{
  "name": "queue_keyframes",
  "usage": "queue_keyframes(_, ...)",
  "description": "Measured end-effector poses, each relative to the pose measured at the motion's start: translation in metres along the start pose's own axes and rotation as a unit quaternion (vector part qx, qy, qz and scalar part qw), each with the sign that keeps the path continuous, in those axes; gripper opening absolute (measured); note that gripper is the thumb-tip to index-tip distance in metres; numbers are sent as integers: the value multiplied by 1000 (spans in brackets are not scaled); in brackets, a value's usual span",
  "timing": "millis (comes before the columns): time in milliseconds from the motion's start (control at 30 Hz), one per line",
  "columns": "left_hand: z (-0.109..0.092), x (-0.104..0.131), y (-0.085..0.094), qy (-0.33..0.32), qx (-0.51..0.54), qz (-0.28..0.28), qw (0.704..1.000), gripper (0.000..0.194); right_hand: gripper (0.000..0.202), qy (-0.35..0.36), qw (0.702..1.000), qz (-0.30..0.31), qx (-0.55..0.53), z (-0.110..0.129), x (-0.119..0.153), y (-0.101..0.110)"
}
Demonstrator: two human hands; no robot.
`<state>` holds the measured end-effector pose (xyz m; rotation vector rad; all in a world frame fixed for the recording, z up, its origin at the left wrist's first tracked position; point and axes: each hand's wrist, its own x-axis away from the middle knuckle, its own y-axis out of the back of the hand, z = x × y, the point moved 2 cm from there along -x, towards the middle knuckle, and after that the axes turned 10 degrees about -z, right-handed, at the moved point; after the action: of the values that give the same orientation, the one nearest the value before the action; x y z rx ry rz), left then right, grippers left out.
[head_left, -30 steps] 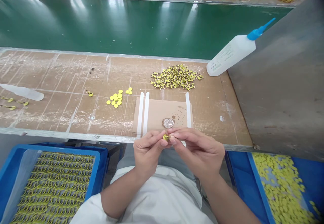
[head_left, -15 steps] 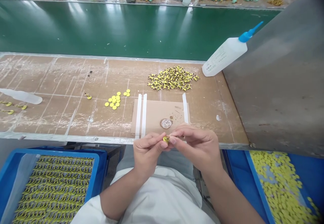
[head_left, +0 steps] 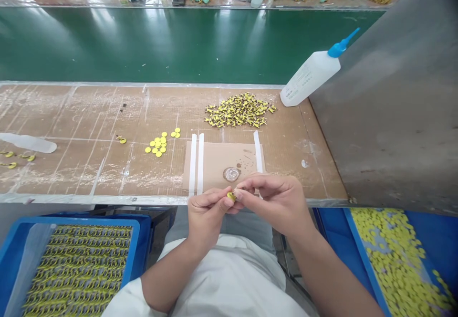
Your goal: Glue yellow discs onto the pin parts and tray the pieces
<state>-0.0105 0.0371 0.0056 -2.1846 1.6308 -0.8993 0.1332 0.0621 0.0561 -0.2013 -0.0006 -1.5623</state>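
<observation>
My left hand (head_left: 204, 216) pinches a small yellow disc (head_left: 231, 196) between thumb and fingers, just above the table's near edge. From the other side my right hand (head_left: 278, 203) meets it, thumb and forefinger closed at the disc's edge. Whatever is between those right fingertips is too small and covered to make out. Just beyond the hands, a round clear puddle (head_left: 232, 174) sits on a taped cardboard sheet (head_left: 214, 159). Past the sheet lies a heap of tiny yellow and brown pieces (head_left: 238, 110). Loose yellow discs (head_left: 157, 144) are scattered left of the sheet.
A white bottle with a blue nozzle (head_left: 309, 78) leans by a metal panel (head_left: 390, 107) at right. Beyond the table runs a green belt (head_left: 179, 45). Blue trays flank me below: rows of yellow pieces (head_left: 78, 264) left, many discs (head_left: 397, 255) right. Several finished-looking pieces lie far left.
Both hands stay together around the disc, with my right fingers shifted slightly over it. The whole view has moved a little, so the table's things appear slightly further left.
</observation>
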Motion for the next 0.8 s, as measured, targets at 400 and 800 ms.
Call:
queue_keyframes(400, 2, 0, 1, 40, -4, -20, 999, 21, 11, 23, 998, -36, 41, -3, 0, 3)
queue_keyframes(800, 2, -8, 5, -130, 17, 120, 984, 19, 11, 7, 999, 45, -10, -1, 2, 8)
